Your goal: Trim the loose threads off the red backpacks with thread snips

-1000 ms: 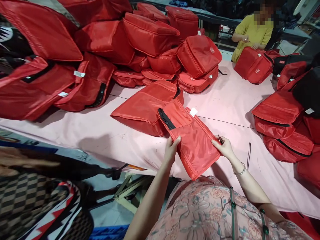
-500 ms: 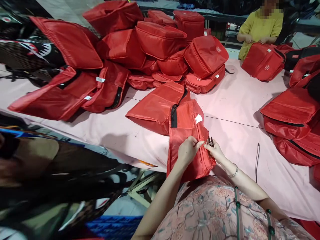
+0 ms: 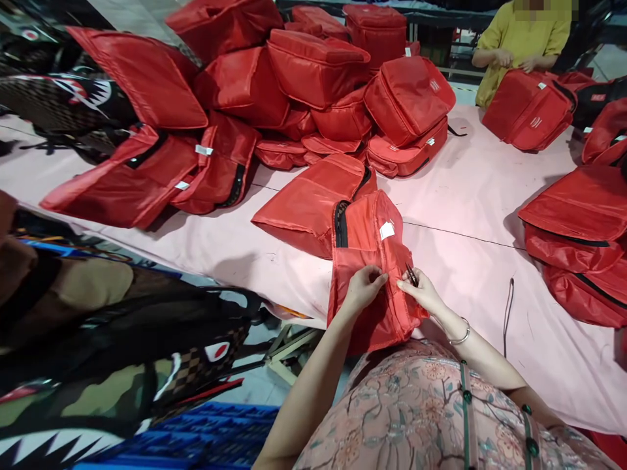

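Observation:
A red fabric bag lies partly unfolded at the table's near edge, with a black zipper and a white label showing. My left hand is closed, its thumb and forefinger pinching the bag's fabric by a seam. On the seam's right side, my right hand is closed around small dark thread snips, the blades pointing up and away from me. Its thumb presses on the bag's red edge. The lower part of the snips is hidden in the palm.
A heap of red bags stands at the back of the pink-covered table; more red bags are stacked at right. A black cord lies nearby. A person in yellow handles a bag across the table. Patterned bags and blue crates are at lower left.
My hands have drawn slightly apart along the seam, the left one moving a little to the left. The whole view has shifted slightly.

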